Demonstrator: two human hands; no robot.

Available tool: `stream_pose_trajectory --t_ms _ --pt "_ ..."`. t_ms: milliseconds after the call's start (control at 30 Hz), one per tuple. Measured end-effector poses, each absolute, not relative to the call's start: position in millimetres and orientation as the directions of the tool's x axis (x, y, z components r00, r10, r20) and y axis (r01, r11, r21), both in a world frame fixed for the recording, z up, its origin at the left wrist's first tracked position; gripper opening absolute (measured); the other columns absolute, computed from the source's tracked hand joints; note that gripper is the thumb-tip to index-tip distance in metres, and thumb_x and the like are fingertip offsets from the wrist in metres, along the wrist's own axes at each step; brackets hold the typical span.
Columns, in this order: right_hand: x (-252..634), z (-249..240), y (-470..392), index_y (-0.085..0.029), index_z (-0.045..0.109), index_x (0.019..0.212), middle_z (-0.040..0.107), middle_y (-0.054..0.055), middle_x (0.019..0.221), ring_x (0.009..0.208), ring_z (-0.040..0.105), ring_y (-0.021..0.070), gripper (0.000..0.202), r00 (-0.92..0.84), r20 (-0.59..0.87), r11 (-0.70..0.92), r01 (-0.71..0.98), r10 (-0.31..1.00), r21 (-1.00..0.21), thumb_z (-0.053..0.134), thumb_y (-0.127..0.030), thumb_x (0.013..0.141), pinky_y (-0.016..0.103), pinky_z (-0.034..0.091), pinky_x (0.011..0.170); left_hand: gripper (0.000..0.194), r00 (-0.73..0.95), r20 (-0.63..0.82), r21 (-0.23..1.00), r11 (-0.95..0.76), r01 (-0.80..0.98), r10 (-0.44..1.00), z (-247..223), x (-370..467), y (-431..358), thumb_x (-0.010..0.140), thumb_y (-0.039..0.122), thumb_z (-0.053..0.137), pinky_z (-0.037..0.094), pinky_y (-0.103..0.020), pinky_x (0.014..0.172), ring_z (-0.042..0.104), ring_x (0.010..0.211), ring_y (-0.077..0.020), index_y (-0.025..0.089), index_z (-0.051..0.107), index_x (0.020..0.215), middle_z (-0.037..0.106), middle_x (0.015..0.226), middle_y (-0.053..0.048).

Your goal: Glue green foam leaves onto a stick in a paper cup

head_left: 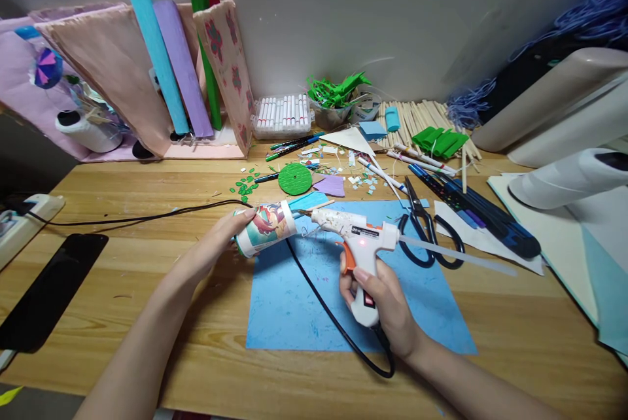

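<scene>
1. The decorated cup (267,230) is at the centre of the frame, just left of the glue gun (353,230); its long axis tilts up toward the right, its white rim facing the nozzle (305,212). Whether these 2 touch, I cannot tell.
2. The left hand (218,230), nearer the cup, grasps its far-left end, fingers curved around it.
3. The right hand (387,309), lower right of centre, is closed around the gun's handle above the blue sheet (314,315), fingers by the orange trigger (348,256).

Left hand (240,230) curled, right hand (380,302) gripping with bent fingers (370,282), forearms angled inward
</scene>
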State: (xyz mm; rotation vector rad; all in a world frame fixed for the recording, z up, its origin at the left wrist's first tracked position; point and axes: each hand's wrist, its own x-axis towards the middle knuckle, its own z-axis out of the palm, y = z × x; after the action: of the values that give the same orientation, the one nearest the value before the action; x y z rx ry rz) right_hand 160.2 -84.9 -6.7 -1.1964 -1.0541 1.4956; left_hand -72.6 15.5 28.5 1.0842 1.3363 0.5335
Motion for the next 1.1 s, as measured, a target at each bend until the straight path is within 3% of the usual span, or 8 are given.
stream_pose_trajectory --t_ms 267,467,667,767,833,967,1100 --pt "161 -8 -85 -0.016 0.049 0.087 0.05 -0.003 0.055 0.047 0.038 0.0106 0.035 -0.074 -0.198 -0.207 -0.154 0.977 -0.966 0.044 -0.051 0.086 0.023 0.03 0.044 0.051 0.208 -0.485 0.863 0.426 0.271 0.85 25 -75 18 0.072 0.06 0.056 0.048 -0.028 0.058 0.061 0.066 -0.0185 0.014 0.062 0.094 0.069 0.083 -0.006" --pt "162 -7 -85 -0.016 0.051 0.083 0.049 -0.003 0.055 0.047 0.037 0.0096 0.036 -0.066 -0.189 -0.196 -0.121 0.98 -0.973 0.045 -0.051 0.086 0.023 0.029 0.044 0.05 0.208 -0.481 0.864 0.42 0.279 0.852 27 -75 17 0.072 0.06 0.056 0.045 -0.026 0.053 0.059 0.058 -0.0163 0.014 0.063 0.089 0.068 0.075 -0.005" --pt "163 -6 -84 -0.017 0.053 0.098 0.049 -0.003 0.056 0.048 0.036 0.0107 0.037 -0.106 -0.079 -0.1 -0.205 0.991 -0.974 0.045 -0.051 0.086 0.024 0.029 0.046 0.05 0.143 -0.488 0.868 0.462 0.183 0.861 37 -78 17 0.068 0.062 0.058 0.047 -0.027 0.054 0.063 0.059 -0.0189 0.015 0.066 0.086 0.07 0.072 -0.006" --pt "157 2 -78 -0.02 0.052 0.105 0.053 -0.002 0.062 0.053 0.04 0.0119 0.036 -0.114 0.025 -0.009 -0.289 0.993 -0.957 0.044 -0.051 0.088 0.024 0.033 0.05 0.05 0.034 -0.462 0.886 0.461 0.046 0.886 49 -94 19 0.069 0.059 0.058 0.048 -0.025 0.052 0.064 0.059 -0.0186 0.015 0.066 0.092 0.071 0.075 -0.006" --pt "147 13 -66 -0.021 0.054 0.101 0.056 0.0 0.071 0.061 0.044 0.0125 0.033 -0.155 0.076 0.023 -0.317 0.985 -0.948 0.045 -0.05 0.088 0.024 0.038 0.056 0.046 -0.106 -0.36 0.932 0.351 -0.09 0.927 60 -113 20 0.073 0.055 0.056 0.047 -0.022 0.048 0.065 0.06 -0.0175 0.017 0.065 0.097 0.071 0.078 -0.005" --pt "101 40 -27 -0.021 0.056 0.094 0.058 0.002 0.089 0.071 0.051 0.0123 0.028 -0.395 0.074 -0.062 -0.321 0.916 -0.945 0.06 -0.046 0.082 0.023 0.043 0.062 0.039 -0.406 -0.081 0.966 -0.028 -0.255 0.91 86 -154 8 0.082 0.048 0.044 0.045 -0.018 0.043 0.067 0.063 -0.0156 0.02 0.063 0.102 0.07 0.084 -0.004" --pt "15 44 20 -0.02 0.051 0.102 0.06 0.0 0.083 0.073 0.058 0.0137 0.044 -0.613 0.133 -0.096 -0.326 0.779 -0.94 0.072 -0.041 0.07 0.025 0.047 0.066 0.038 -0.551 0.041 0.919 -0.248 -0.306 0.833 112 -183 -18 0.085 0.046 0.039 0.045 -0.017 0.043 0.066 0.062 -0.0144 0.022 0.064 0.1 0.069 0.084 -0.003"
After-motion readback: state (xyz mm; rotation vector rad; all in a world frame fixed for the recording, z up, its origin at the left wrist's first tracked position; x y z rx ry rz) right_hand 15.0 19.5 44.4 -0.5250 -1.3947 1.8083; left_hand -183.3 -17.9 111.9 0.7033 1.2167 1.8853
